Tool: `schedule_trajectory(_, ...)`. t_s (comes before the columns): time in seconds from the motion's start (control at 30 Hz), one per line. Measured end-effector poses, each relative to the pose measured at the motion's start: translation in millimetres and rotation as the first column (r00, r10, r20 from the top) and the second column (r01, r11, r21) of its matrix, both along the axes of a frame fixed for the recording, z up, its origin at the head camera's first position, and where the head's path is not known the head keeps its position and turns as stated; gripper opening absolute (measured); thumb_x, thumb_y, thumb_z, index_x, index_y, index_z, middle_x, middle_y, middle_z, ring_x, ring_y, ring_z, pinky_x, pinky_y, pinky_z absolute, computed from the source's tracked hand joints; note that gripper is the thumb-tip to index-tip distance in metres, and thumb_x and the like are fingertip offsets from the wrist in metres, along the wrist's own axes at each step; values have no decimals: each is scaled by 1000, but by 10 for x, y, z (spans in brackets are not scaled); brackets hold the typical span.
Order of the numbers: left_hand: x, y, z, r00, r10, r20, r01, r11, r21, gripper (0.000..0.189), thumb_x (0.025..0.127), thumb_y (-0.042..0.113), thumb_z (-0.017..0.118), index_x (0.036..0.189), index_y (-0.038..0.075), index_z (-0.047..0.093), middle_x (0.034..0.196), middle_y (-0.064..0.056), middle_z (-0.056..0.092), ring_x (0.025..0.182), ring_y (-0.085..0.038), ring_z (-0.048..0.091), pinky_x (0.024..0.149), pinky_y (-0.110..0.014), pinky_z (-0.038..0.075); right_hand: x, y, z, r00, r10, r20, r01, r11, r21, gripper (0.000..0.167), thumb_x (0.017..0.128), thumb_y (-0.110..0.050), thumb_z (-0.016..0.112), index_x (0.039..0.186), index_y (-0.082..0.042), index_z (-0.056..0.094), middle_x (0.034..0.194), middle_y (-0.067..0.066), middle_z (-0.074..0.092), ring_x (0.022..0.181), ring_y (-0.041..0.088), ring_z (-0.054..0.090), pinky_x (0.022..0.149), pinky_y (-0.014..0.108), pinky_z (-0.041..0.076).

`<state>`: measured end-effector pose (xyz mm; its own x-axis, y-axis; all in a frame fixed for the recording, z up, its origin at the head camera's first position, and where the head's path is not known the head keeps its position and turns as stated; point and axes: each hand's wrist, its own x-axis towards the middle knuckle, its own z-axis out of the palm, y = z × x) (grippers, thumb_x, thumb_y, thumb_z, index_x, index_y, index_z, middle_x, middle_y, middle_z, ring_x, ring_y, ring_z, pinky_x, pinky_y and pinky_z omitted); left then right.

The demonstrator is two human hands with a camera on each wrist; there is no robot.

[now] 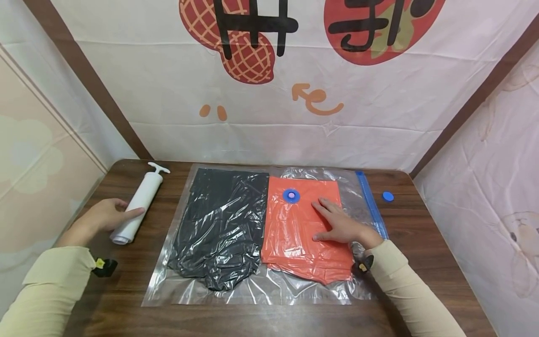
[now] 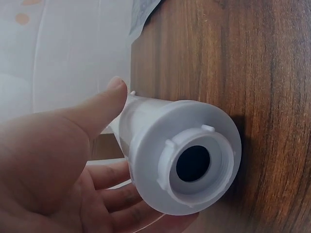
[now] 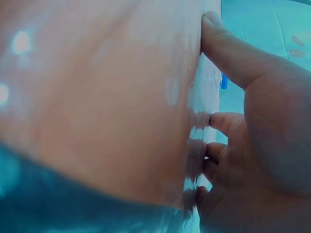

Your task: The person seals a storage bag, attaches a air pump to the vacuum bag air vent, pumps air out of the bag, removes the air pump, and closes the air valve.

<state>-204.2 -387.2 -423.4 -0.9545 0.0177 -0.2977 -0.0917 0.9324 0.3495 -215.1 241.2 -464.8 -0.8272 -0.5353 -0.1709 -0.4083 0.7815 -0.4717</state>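
A white hand pump [image 1: 138, 206] with a T-shaped handle lies at the table's left side. My left hand [image 1: 107, 215] holds its barrel near the nozzle end, thumb on one side and fingers curled along the other; the round nozzle [image 2: 194, 165] faces the left wrist view. A clear vacuum storage bag [image 1: 261, 290] lies flat across the middle, with folded black fabric [image 1: 219, 224] and folded orange fabric [image 1: 303, 252] inside. Spread fingertips of my right hand [image 1: 337, 222] rest on the bag over the orange fabric, right of the blue valve [image 1: 291, 195].
A blue zip strip [image 1: 371, 203] runs down the bag's right edge. Beyond it, a round blue cap [image 1: 388, 196] lies on the brown wooden table [image 1: 425, 262]. Printed cloth [image 1: 269, 103] hangs behind the table and along both sides.
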Motion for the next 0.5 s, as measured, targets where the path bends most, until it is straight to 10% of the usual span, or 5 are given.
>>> schedule_trajectory(0.5, -7, -17, 15, 1000, -6, 13, 6, 1000, -4, 95, 101, 60, 49, 129, -31, 39, 122, -52, 48, 92, -49, 65, 68, -47, 56, -3, -2, -8, 1000, 3, -4, -3, 1000, -8, 102, 86, -48, 80, 162, -6, 24, 167, 24, 11, 153, 46, 8, 117, 66, 19)
